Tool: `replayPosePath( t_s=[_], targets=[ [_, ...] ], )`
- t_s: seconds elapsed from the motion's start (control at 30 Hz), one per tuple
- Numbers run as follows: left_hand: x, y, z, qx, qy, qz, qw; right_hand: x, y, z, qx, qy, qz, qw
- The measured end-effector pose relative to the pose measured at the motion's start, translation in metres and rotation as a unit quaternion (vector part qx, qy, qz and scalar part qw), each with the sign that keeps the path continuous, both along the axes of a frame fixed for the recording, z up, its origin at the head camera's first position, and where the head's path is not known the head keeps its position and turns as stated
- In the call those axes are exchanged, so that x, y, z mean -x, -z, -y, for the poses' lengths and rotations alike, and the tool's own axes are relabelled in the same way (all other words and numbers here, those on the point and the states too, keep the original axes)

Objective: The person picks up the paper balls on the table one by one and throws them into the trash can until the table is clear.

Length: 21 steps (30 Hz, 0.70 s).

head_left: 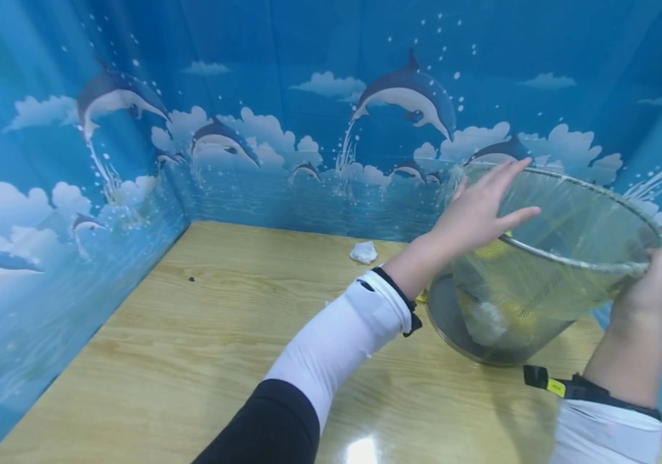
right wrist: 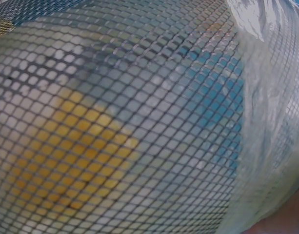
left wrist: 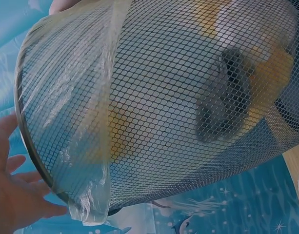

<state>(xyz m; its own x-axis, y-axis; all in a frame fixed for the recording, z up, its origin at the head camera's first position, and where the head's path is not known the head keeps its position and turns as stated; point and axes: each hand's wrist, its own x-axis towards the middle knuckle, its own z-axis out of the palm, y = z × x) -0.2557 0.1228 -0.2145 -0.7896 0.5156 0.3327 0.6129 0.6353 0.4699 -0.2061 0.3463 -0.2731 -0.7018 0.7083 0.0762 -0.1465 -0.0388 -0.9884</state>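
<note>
A wire-mesh wastebasket [head_left: 539, 303] tilts to the right at the table's right side, with its round base low and to the left. A thin yellowish plastic bag [left wrist: 98, 146] lines it and folds over the metal rim. Through the mesh show yellow pieces [right wrist: 76, 151], a white crumpled lump [head_left: 487, 322] and a dark grey item [left wrist: 225, 97]. My left hand [head_left: 476, 206] is at the rim's left side, fingers extended and thumb apart. On the opposite side my right hand [head_left: 650, 283] grips the rim and bag edge; its fingers are partly hidden.
A crumpled white tissue [head_left: 363, 252] lies near the back of the wooden table [head_left: 238, 322]. Farther left sits a small dark speck [head_left: 191, 279]. A blue dolphin-print curtain [head_left: 284, 77] surrounds the table at the back and sides.
</note>
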Motion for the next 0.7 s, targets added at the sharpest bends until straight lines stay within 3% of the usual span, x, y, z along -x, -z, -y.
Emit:
replayPosePath(
  t_s=[0.17, 0.4, 0.7],
  targets=[
    [0.0, 0.002, 0.003, 0.014, -0.002, 0.0, 0.9999, 0.001, 0.0, -0.001, -0.003, 0.007, 0.002, 1.0],
    [0.004, 0.006, 0.015, -0.037, -0.003, 0.012, 0.9992, 0.0, 0.0, 0.001, -0.014, 0.009, 0.02, 0.9997],
    [0.015, 0.013, 0.033, -0.098, -0.01, 0.002, 0.9952, 0.0, 0.0, 0.001, -0.018, 0.011, 0.016, 0.9997]
  ],
)
